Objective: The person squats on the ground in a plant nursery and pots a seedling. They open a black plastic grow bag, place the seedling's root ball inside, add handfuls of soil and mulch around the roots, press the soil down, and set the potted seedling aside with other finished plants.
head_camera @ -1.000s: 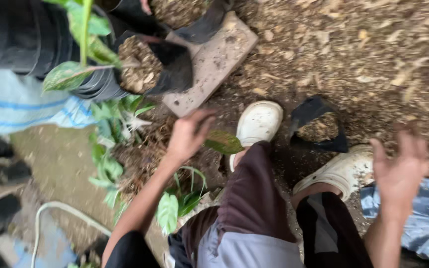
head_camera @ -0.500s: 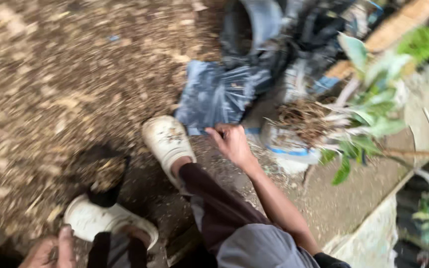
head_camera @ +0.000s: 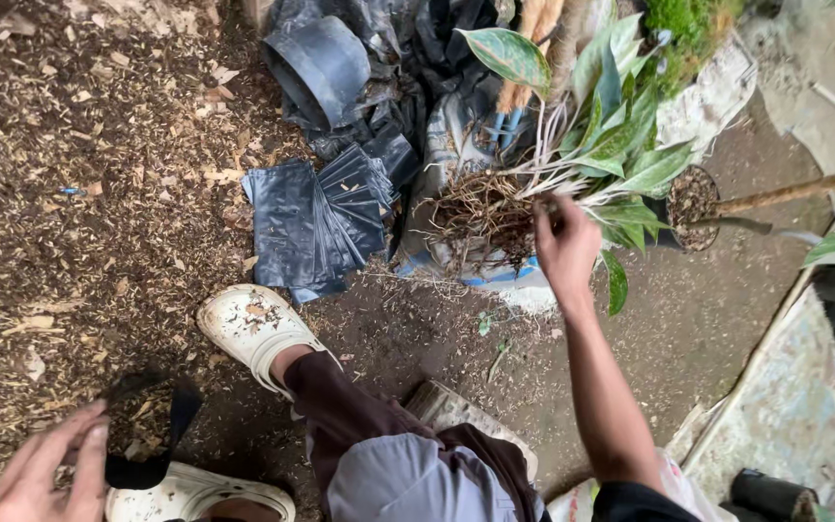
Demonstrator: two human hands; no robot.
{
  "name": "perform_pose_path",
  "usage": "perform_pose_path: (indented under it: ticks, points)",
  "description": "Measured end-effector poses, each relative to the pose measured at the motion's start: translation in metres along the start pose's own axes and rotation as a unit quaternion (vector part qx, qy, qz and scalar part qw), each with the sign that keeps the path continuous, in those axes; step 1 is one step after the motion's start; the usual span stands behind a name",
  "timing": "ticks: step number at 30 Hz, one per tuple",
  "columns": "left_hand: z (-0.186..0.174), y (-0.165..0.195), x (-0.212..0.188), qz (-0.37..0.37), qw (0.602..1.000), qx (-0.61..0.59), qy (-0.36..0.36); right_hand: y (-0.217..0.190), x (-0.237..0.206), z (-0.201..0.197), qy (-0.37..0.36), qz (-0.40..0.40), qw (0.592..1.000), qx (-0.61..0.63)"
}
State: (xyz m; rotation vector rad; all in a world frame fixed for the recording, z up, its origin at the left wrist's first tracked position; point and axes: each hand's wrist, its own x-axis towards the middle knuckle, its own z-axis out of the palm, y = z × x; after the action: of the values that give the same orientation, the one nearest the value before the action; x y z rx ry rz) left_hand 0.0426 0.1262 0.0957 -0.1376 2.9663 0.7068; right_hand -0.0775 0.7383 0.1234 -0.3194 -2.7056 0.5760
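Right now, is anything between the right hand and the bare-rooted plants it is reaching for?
Nothing visible. The right hand is already at the bare-rooted plants, fingertips on the pale stems just above the root clump, and no leaf or bag lies across them.

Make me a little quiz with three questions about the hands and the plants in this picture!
1. True or false: the right hand touches the bare-rooted plants.
2. What lies nearest the left hand? A) a small black bag of soil B) a red bucket C) a spade
3. What colour is the stack of flat bags beside the white shoe?

Key: 1 true; 2 A; 3 black.
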Motion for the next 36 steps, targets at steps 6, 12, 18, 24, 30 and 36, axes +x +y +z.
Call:
perform_pose_path:
  ticks: [6,12,18,24,30,36]
  points:
    - [0.011,-0.01,-0.007,-0.044,0.998,-0.011,-0.046,-0.01,0.052,0.0,-0.085,-0.079,0.974,-0.197]
    - [0.0,-0.001,-0.011,-0.055,0.997,-0.048,-0.036,-0.026,0.061,0.004,-0.142,-0.093,0.947,-0.272]
    - [-0.02,0.022,-0.015,-0.047,0.995,-0.085,0.002,-0.086,0.028,-0.037,0.051,-0.214,0.96,-0.171]
    - [-0.056,0.061,0.0,-0.06,0.969,-0.239,0.0,-0.2,0.007,-0.057,0.013,-0.305,0.951,-0.042]
    - [-0.083,0.072,0.014,0.003,0.939,-0.345,0.012,-0.315,-0.03,-0.015,-0.224,-0.371,0.874,0.219]
    - [-0.076,0.022,0.007,0.071,0.91,-0.406,-0.044,-0.389,-0.074,0.06,-0.418,-0.396,0.724,0.379]
